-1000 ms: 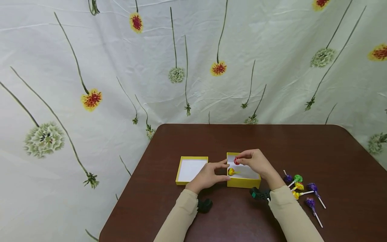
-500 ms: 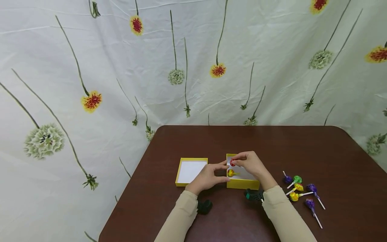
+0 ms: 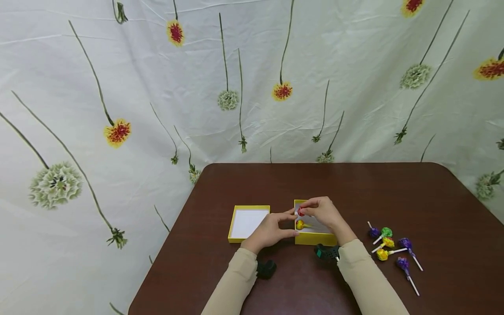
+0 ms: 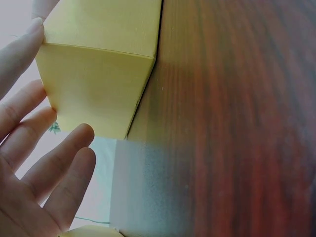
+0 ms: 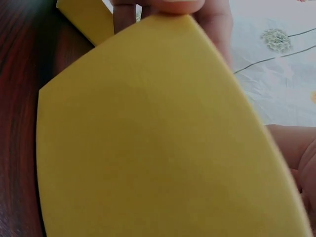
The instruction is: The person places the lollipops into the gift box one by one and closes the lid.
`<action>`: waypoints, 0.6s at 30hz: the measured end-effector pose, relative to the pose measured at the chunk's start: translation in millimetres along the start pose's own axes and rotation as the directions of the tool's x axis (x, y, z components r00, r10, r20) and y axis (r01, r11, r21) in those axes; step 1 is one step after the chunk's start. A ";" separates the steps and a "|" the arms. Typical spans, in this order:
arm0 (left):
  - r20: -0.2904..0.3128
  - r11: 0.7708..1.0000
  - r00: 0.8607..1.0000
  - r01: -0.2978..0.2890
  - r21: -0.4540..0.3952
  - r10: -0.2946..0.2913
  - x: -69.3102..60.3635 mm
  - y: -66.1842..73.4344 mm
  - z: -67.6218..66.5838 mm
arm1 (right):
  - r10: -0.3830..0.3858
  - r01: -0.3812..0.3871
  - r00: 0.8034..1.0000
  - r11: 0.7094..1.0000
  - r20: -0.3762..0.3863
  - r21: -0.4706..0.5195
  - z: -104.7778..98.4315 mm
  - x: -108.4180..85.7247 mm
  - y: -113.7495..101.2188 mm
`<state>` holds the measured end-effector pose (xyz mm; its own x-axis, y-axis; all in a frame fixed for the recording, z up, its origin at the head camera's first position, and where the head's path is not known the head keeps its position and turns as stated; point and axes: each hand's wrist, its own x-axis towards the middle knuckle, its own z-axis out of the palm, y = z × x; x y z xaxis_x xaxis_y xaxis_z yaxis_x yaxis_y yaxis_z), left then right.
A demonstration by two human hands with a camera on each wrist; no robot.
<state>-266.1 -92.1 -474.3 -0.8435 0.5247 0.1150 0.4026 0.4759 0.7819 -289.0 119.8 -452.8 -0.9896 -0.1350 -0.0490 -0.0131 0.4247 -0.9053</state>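
Inside the yellow box (image 3: 315, 238), toward its far left, my right hand (image 3: 324, 212) pinches a red-wrapped lollipop (image 3: 301, 211) by thumb and fingertips. Below it in the head view, a yellow lollipop (image 3: 300, 225) lies on the box's white floor. My left hand (image 3: 271, 231) rests fairly straight fingers on the box's left end, the thumb at the near corner. The left wrist view shows those fingertips touching the edge of the yellow box (image 4: 98, 84). In the right wrist view the wall of the yellow box (image 5: 148, 133) hides the held lollipop.
A yellow-rimmed lid (image 3: 248, 223), white inside, lies to the left of the box. Several lollipops are scattered at the right: purple (image 3: 403, 263), green (image 3: 386, 232) and yellow (image 3: 382, 254). The brown table (image 3: 189, 271) meets a flowered cloth (image 3: 177, 87) behind.
My right hand has moved left inside the box with the red lollipop, toward its left wall. The left hand has stayed at the box's left end.
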 end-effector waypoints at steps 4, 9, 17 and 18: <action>0.000 1.000 1.000 -0.002 0.001 0.002 0.3 -0.9 0.4 | 0.017 -0.017 1.000 1.000 0.011 0.025 2.4 1.5 2.4; 0.001 1.000 1.000 -0.007 -0.006 0.007 -0.4 -0.8 1.4 | 0.026 -0.027 1.000 0.999 0.018 0.041 4.6 1.1 3.7; 0.003 1.000 1.000 -0.011 -0.005 0.011 0.0 -1.1 1.4 | 0.039 -0.039 0.999 0.999 0.004 0.028 7.3 3.6 3.4; 0.002 1.000 1.000 -0.011 -0.006 0.011 0.0 -0.8 1.1 | 0.036 -0.036 0.999 0.999 0.004 0.028 7.6 4.3 3.5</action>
<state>-266.0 -91.7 -475.6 -0.8383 0.5312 0.1225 0.4098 0.4659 0.7842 -292.1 113.9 -459.4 -0.9889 -0.1231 -0.0835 0.0270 0.4036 -0.9145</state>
